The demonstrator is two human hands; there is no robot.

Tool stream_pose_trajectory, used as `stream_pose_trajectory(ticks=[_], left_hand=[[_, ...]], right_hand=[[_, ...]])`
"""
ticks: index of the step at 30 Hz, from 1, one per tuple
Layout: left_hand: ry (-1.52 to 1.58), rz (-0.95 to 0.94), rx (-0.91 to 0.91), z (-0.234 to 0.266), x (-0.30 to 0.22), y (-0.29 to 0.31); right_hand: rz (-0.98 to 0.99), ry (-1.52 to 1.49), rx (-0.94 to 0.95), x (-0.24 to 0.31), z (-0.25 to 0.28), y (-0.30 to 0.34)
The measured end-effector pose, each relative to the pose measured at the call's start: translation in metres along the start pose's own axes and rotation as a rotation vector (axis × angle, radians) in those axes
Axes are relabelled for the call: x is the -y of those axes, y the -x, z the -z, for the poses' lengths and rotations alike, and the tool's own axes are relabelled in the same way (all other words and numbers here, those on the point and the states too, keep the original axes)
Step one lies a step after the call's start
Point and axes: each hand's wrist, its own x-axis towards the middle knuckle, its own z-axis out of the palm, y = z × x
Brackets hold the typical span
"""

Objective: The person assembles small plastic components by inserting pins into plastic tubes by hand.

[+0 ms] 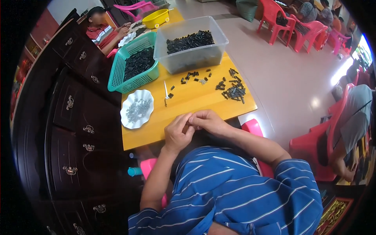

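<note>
At the near edge of the yellow table [188, 102], my left hand [178, 131] and my right hand [207, 120] meet with fingertips pressed together. Whatever they pinch is too small or too covered to make out. Left of them, a white wavy-rimmed plate [126, 105] holds many small clear pieces. Beyond my hands lie a thin white stick-like tool [165, 91] and several loose black pieces [191, 75]. A heap of small black cylindrical parts [235, 91] sits toward the table's right corner.
A translucent bin [192, 62] and a green basket [117, 76], both with black parts, stand at the back. A yellow tub [156, 18] is farther off. A dark cabinet [70, 117] borders the left. Other people sit nearby, some on pink chairs [274, 19].
</note>
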Motion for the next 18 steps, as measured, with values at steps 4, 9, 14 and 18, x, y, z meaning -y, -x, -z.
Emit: stream_pose_trajectory(ticks=[4, 9, 14, 18], left_hand=[[0.046, 0.065, 0.004, 0.0, -0.001, 0.0], [0.05, 0.068, 0.004, 0.001, 0.002, 0.002], [0.076, 0.136, 0.051, 0.0, 0.002, 0.004], [0.026, 0.104, 0.009, -0.004, 0.006, 0.005]], right_hand=[[0.002, 0.038, -0.011, 0.003, 0.007, -0.003], [0.001, -0.05, -0.064, 0.007, 0.006, -0.003], [0.052, 0.033, -0.028, 0.014, 0.011, -0.001], [0.097, 0.109, -0.056, 0.024, 0.011, 0.001]])
